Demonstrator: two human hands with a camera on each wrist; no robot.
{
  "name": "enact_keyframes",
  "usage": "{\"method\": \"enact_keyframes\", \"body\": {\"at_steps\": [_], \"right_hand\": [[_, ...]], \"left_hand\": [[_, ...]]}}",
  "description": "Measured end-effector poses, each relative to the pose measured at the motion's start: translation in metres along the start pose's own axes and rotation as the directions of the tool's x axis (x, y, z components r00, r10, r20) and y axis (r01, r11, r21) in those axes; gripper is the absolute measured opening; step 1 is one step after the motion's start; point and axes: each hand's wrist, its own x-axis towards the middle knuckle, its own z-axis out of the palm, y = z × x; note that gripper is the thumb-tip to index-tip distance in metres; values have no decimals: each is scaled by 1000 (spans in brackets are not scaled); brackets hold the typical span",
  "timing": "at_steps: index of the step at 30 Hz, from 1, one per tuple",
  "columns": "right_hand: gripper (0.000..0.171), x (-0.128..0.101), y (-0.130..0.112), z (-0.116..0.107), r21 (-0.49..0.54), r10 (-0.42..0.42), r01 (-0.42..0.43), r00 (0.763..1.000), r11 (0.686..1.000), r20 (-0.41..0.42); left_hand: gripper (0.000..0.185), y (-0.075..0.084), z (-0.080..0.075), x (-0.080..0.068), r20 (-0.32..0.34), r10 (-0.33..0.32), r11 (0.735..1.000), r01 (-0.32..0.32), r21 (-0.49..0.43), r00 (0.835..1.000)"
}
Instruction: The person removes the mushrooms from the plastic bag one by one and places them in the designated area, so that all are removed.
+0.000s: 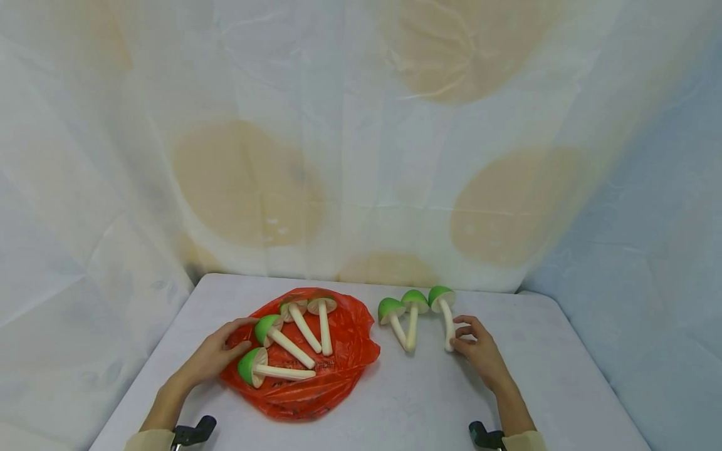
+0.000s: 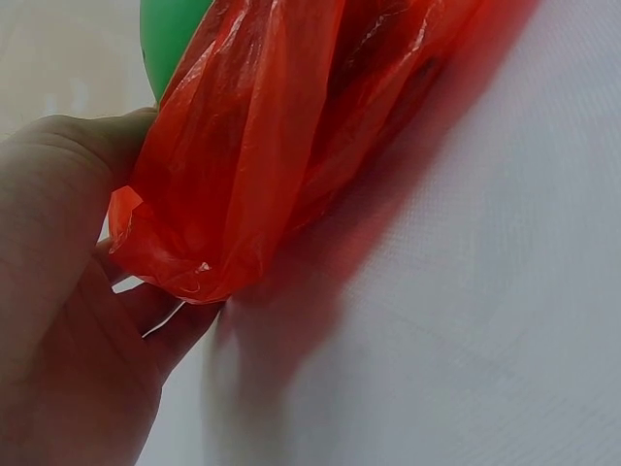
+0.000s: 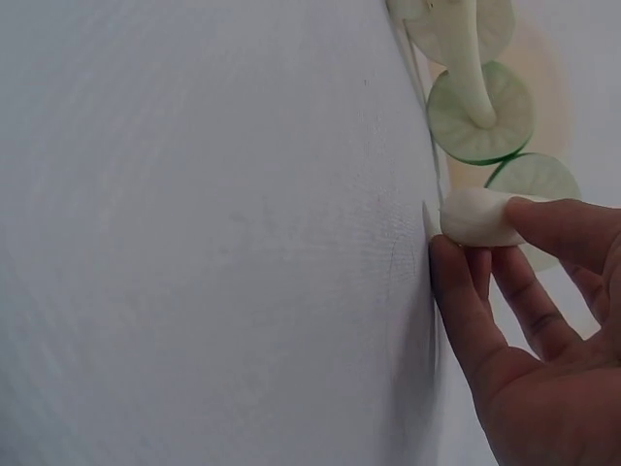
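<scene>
Several toy mushrooms with green caps and pale stems lie on a red plastic bag [image 1: 344,376] on the table. My left hand [image 1: 217,351] holds that bag's left edge, beside the green cap of a mushroom [image 1: 290,346]; in the left wrist view, thumb and fingers lie on either side of the red plastic [image 2: 233,165]. To the right, my right hand [image 1: 479,351] pinches the stem's lower end of a toy mushroom [image 1: 445,313]. The right wrist view shows the stem end [image 3: 475,216] between thumb and fingers. Two more mushrooms, one of them a middle mushroom [image 1: 413,319], lie left of it.
The white-covered table [image 1: 417,401] has its back edge just behind the mushrooms. A pale curtain [image 1: 361,156] with tan circles hangs behind it, and sheets close off both sides. Each wrist wears a black camera mount, such as the left mount [image 1: 194,432].
</scene>
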Motion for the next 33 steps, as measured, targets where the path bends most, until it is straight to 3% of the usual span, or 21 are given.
{"method": "enact_keyframes", "body": {"at_steps": [13, 33], "right_hand": [[48, 1, -3, 2, -119, 5, -8, 999, 993, -31], [46, 0, -3, 1, -169, 23, -26, 999, 985, -22]], "left_hand": [[46, -1, 0, 1, 2, -20, 1000, 20, 9, 1000], [47, -2, 0, 1, 4, -9, 1000, 9, 13, 1000]]}}
